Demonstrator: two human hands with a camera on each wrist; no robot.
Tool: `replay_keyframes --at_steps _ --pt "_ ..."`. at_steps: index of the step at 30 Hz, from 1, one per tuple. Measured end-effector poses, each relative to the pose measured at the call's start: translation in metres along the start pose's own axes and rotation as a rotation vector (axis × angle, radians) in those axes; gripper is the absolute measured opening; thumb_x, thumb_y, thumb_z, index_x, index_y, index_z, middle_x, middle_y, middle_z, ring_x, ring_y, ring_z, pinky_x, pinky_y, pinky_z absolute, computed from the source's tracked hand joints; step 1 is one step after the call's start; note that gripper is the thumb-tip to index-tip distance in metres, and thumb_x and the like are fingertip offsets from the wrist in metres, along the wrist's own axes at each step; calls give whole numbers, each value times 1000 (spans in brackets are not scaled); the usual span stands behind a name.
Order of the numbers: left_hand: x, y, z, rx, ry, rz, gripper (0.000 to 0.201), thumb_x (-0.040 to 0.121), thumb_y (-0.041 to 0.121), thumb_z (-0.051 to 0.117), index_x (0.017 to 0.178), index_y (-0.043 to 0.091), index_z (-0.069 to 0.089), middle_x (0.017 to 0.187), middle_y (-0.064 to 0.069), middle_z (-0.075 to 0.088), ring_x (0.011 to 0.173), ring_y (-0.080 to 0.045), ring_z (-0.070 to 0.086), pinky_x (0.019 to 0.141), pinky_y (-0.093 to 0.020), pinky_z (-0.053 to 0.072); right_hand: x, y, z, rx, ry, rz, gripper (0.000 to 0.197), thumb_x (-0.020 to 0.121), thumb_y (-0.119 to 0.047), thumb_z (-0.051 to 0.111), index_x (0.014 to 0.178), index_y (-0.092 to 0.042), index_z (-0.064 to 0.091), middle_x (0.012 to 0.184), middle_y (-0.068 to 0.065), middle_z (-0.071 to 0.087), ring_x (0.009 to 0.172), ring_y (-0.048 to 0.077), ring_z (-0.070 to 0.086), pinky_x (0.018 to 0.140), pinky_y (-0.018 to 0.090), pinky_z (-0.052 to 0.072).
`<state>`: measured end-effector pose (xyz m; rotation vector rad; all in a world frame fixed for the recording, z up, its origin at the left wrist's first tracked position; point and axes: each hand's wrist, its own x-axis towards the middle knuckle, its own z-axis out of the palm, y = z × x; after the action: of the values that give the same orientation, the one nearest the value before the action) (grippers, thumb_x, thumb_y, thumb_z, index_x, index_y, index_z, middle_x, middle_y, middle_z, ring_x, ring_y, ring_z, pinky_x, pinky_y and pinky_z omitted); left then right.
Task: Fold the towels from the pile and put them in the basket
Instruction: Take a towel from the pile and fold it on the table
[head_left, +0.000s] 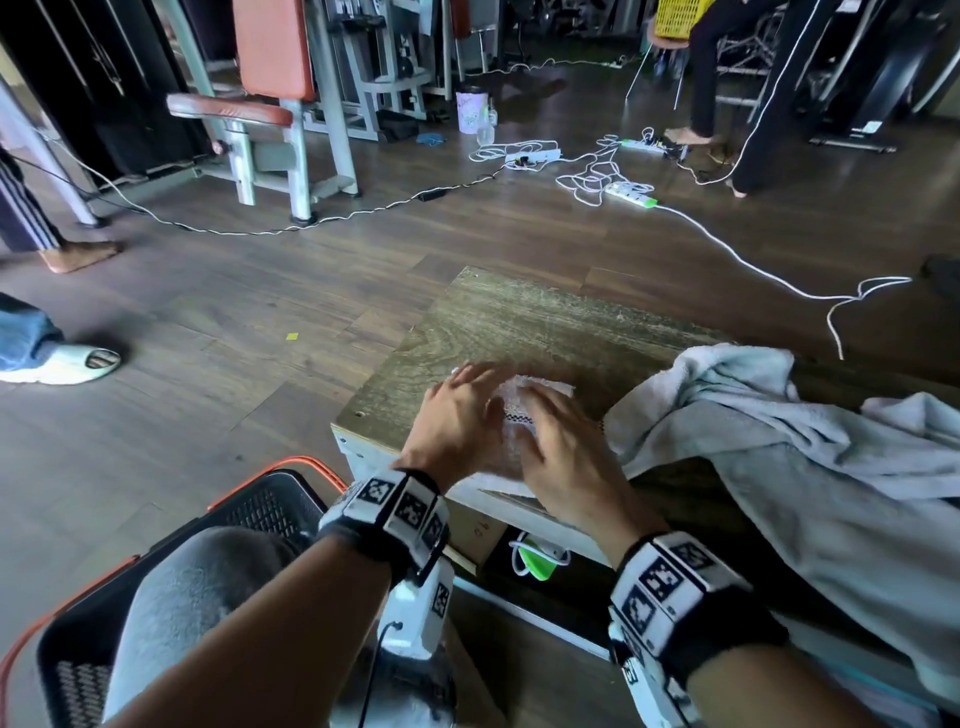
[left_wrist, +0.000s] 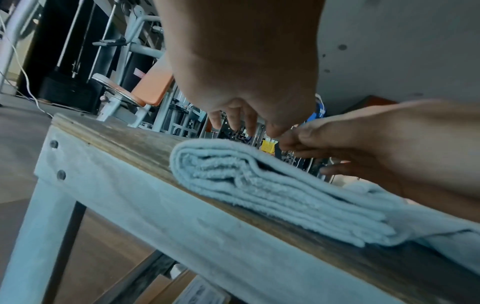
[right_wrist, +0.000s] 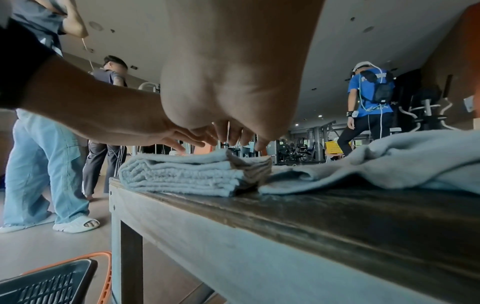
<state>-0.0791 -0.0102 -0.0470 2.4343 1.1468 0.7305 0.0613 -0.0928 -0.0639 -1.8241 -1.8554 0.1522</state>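
Fingers spread and flat: the left hand (head_left: 457, 415) and right hand (head_left: 563, 447) both press down on the folded towel (right_wrist: 182, 174), which sits at the table (head_left: 519, 322) corner beside the loose pile (head_left: 779, 441). Best to smooth outward, keep the layered edges square, then slide both palms under before carrying it to the basket (head_left: 270, 499).

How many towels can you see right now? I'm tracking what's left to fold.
3: a folded towel under both hands on the table, an unfolded towel heaped to its right, one in the basket. More may be hidden.
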Motion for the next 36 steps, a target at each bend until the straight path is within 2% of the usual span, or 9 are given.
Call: replay_keyframes --at_steps 4,7,11,13,15,17,20,26,36 --pt "-10 -15 18 216 -255 -50 53 103 42 28 155 35 20 165 7 10 153 -17 2 120 -49 17 -6 4 20 -154 -227 136 77 93 -55 5 160 -19 14 169 -2 5 155 12 1 125 44 10" --pt "-21 -23 28 228 -236 -72 56 102 49 19 156 39 6 164 13 -4 151 -10 -12 122 -49 8 -17 3 22 -147 -214 165 81 88 -57 -7 161 -22 2 168 -9 -9 152 5 -14 122 43 -4" --pt "-21 -21 30 247 -219 -67 56 102 51 18 155 42 5 164 15 -3 151 -9 -12 121 -50 10 -14 -7 14 -269 -222 182 83 85 -52 1 158 -18 22 167 -3 16 154 15 11 123 51 3" --pt "-20 -19 29 254 -229 -86 55 103 50 19 155 41 5 164 15 -3 151 -9 -11 121 -50 10 0 -14 8 -358 -134 148 69 85 -43 13 134 -13 51 142 5 50 137 27 43 117 51 20" --pt "-19 -17 27 285 -253 -85 57 103 48 23 156 39 5 165 14 -5 151 -10 -12 120 -50 10 19 -20 7 -335 -26 129 57 85 -36 18 114 -11 60 118 10 62 115 32 56 107 48 33" --pt "-18 -16 24 323 -302 -82 63 101 48 31 156 36 3 164 12 -10 150 -11 -17 121 -49 8 32 -20 15 -245 -46 118 63 94 -39 16 135 -9 53 139 11 55 131 30 49 114 45 28" --pt "-19 -17 21 340 -325 -76 72 98 52 35 156 36 -5 164 11 -14 149 -12 -20 121 -48 8 30 -12 37 -217 -157 92 87 94 -56 -12 156 -14 30 164 8 26 153 23 20 124 41 13" --pt "-21 -20 26 301 -240 -74 59 103 46 24 156 37 0 165 10 -9 150 -11 -18 121 -46 8 27 -7 42 -159 -110 178 88 89 -65 -4 160 -17 15 167 1 18 154 13 11 126 33 6" --pt "-23 -23 25 57 -171 -235 54 104 43 22 156 41 7 165 12 -5 152 -16 -6 124 -40 3 17 7 42 -227 -116 240 79 91 -55 -2 161 -21 10 169 -2 5 155 14 2 125 43 11"
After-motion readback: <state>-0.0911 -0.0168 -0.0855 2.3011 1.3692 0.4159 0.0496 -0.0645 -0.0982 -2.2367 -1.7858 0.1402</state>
